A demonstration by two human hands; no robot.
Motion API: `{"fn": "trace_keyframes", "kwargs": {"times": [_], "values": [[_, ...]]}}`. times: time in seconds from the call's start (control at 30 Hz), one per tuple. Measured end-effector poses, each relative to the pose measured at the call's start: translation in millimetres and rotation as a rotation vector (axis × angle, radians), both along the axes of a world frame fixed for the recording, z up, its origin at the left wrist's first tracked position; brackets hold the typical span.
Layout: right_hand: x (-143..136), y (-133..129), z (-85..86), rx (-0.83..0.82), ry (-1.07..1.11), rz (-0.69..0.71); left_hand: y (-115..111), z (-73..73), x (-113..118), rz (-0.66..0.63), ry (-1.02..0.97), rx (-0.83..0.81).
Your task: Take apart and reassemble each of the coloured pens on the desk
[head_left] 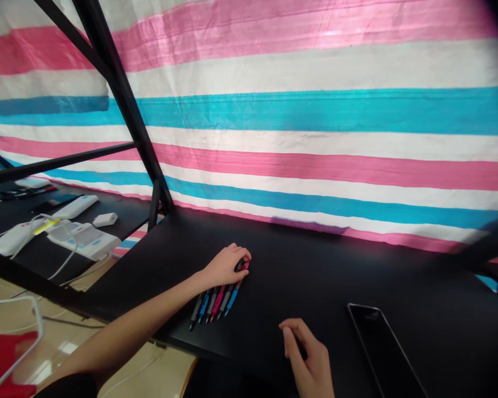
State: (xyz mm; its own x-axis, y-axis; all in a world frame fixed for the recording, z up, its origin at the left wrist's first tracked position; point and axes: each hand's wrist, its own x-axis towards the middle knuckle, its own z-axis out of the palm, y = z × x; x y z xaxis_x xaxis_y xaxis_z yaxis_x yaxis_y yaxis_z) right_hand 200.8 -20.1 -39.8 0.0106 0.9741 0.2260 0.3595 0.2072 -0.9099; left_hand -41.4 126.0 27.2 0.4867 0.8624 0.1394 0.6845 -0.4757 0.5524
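Several pens (216, 303) with grey, blue and pink grips lie side by side on the black table (299, 265), their tips toward the front edge. My left hand (229, 265) rests over their far ends, with its thumb and fingers curled around something dark and red at the right end of the row; whether this is one pen or more is hidden. Nearer the front edge, my right hand (307, 354) is held with its fingers curled and its thumb against the index finger, and nothing shows in it. It is apart from the pens.
A dark phone (385, 351) lies right of my right hand. Black metal frame bars (124, 105) rise at the left. Beyond them, another table holds power strips (83, 239), white cables and a white adapter (105, 219). A striped sheet (315, 110) hangs behind.
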Motion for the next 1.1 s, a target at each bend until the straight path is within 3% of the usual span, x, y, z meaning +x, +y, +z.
{"fn": "trace_keyframes", "kwargs": {"times": [0.17,0.3,0.43,0.53,0.8,1.0,1.1], "values": [[0,0,1.4,-0.006,-0.017,0.008,-19,3.1,-10,-0.006,0.075,0.09],[0,0,3.7,-0.015,-0.009,0.006,-41,8.1,-36,-0.048,0.092,0.126],[-1,0,5.6,-0.004,-0.005,0.002,-58,5.2,-68,-0.212,0.241,0.138],[-1,0,8.1,-0.001,-0.007,0.006,-65,-1.6,-75,-0.282,0.317,0.085],[-2,0,13.4,-0.007,0.054,0.001,-66,-10.6,-28,-0.295,0.284,0.034],[7,0,19.1,-0.075,0.134,0.05,-74,-11.4,23,-0.312,0.28,-0.008],[18,2,21.8,-0.062,0.153,-0.004,-81,-16.3,51,-0.259,0.263,0.001]]}}
